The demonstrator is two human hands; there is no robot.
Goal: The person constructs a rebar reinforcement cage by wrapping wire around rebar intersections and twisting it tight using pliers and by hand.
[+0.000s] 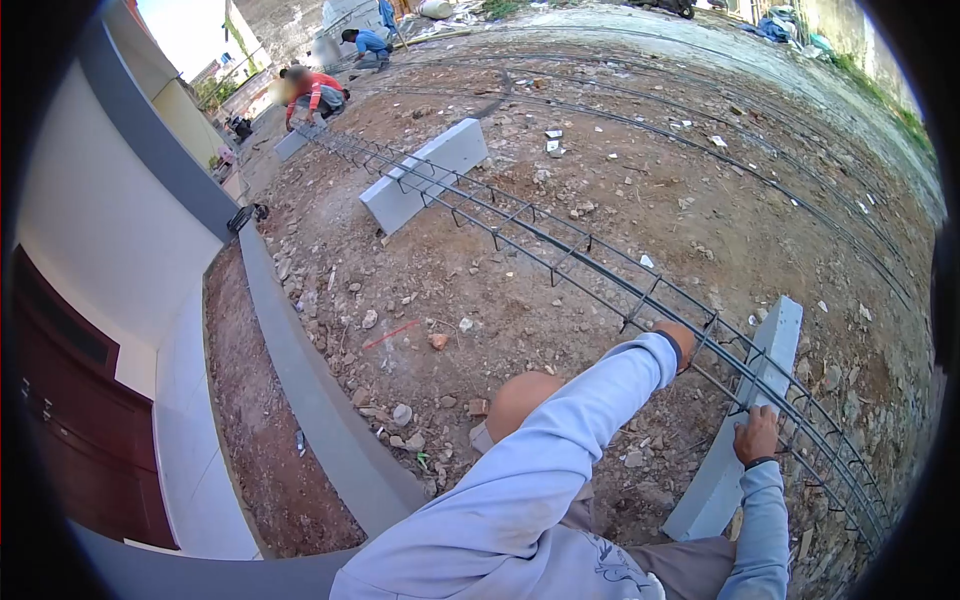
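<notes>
A long rebar cage (560, 245) of dark rods and square ties runs from the upper left to the lower right. It rests across grey blocks, one near me (715, 480) and one farther off (425, 175). My left hand (676, 343) is at the cage just left of the near block, its fingers mostly hidden by the wrist and sleeve. Over the near block, my right hand (757, 435) has its fingers curled at the lower rod of the cage, beside a tie.
Two people crouch at the upper left, one in red (318, 90) at the cage's far end, one in blue (371, 45). Long loose rods (640, 122) lie on the rubble-strewn ground at the upper right. A low concrete edge (300, 380) and a wall stand left.
</notes>
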